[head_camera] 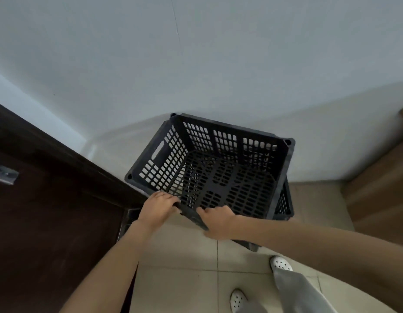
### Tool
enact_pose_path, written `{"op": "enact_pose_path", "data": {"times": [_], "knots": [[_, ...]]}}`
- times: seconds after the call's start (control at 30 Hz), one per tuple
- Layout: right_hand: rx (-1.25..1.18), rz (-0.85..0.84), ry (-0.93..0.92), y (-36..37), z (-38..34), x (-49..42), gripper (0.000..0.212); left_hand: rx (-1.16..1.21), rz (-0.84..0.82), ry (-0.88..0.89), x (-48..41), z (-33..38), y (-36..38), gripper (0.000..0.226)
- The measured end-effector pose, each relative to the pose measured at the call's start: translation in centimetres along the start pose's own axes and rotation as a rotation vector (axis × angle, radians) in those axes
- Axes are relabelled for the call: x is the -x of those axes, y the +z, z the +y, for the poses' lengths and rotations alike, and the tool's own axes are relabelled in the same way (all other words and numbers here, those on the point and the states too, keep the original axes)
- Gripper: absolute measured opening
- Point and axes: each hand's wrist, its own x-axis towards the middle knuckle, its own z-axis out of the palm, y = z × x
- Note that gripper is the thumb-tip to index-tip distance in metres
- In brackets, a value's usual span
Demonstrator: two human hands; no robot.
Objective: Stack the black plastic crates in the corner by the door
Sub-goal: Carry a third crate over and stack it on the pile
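Note:
A black perforated plastic crate [218,168] sits tilted in the corner, its open top facing me, resting on another black crate [284,204] whose side shows at the lower right. My left hand [160,206] grips the near rim of the top crate at its left. My right hand [218,222] holds the same near rim a little to the right, fingers wrapped over the edge. The bottom crate is mostly hidden beneath the top one.
A dark brown door [49,211] with a metal fitting [4,173] stands at the left. White wall [196,64] fills the back. A wooden panel [381,188] stands at the right. Beige floor tiles [178,267] and my white shoes [280,264] lie below.

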Motion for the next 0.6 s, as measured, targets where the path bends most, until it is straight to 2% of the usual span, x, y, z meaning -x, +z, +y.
{"op": "enact_pose_path", "data": {"times": [0.13, 0.43, 0.6], "knots": [[0.017, 0.126, 0.122, 1.8, -0.3, 1.0, 0.076, -0.091, 0.0, 0.011, -0.6, 0.2, -0.1, 0.037], [0.094, 0.164, 0.178, 1.7, 0.1, 1.4, 0.096, -0.078, 0.038, 0.035, -1.7, 0.8, -0.4, 0.044], [0.121, 0.181, 0.219, 0.1, 3.7, 3.3, 0.097, -0.084, 0.104, 0.148, -3.9, 2.7, -1.6, 0.052]]}}
